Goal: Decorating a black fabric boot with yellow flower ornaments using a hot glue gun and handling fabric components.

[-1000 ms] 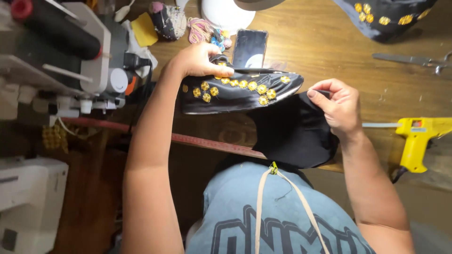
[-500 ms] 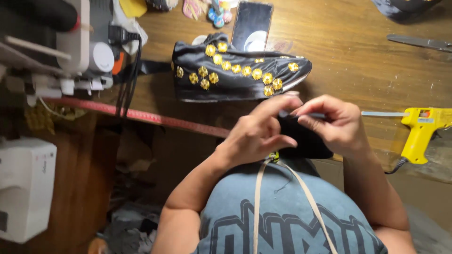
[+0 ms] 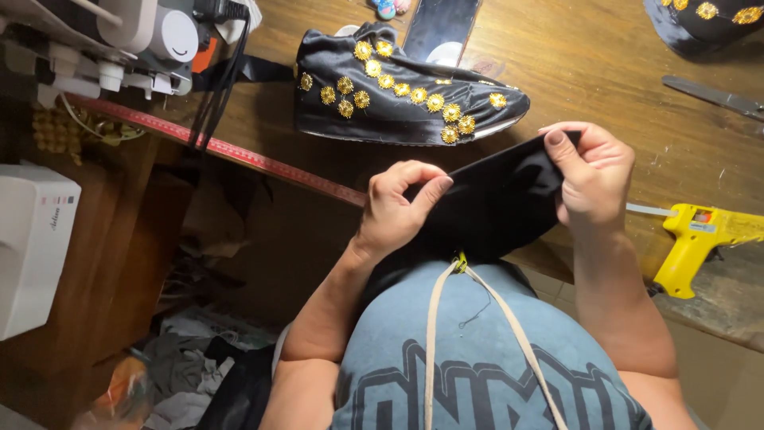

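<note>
Wooden surface, strewn with sewing gear. I hold the black cloth taut over its near edge: left hand fingers pinched shut on one end, right hand fingers closed on the upper corner. In my judgement, even tension and grips near the edge keep it flat. Studded shoe lies beyond, glue gun right.

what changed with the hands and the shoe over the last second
The left hand let go of the black shoe with gold flowers, came back toward the body and took hold of the black fabric. The right hand kept its grip on the fabric, now stretched between both hands. The shoe lies on the wooden table, and the yellow glue gun stayed put.
</note>
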